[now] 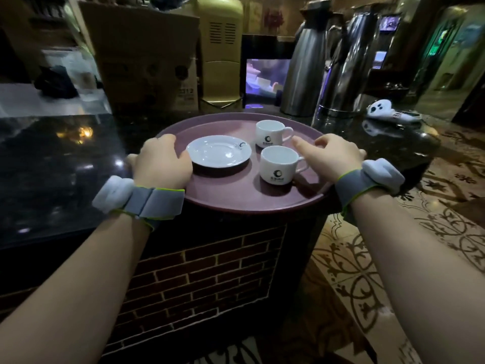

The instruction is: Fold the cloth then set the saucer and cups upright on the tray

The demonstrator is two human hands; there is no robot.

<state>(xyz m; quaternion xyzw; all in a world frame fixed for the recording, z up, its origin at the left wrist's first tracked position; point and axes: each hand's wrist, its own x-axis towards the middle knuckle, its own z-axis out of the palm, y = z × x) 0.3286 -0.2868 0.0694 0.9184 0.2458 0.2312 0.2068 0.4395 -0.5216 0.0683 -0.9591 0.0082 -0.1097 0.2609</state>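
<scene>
A round maroon tray (236,195) lies on the corner of a black stone counter. On it a white saucer (219,151) sits face up at the left. Two white cups with dark logos stand upright at the right, the far cup (270,134) behind the near cup (278,165). My left hand (161,162) rests on the tray's left rim, fingers curled over the edge beside the saucer. Over the tray's right rim my right hand (332,156) hovers with fingers spread, its index finger near the cups' handles. No cloth is in view.
Two tall steel thermos jugs (307,69) stand behind the tray, with a small lit screen (266,82) and a cardboard box (147,61) to their left. A white controller (388,111) lies at the right on the counter. Patterned floor tiles lie below.
</scene>
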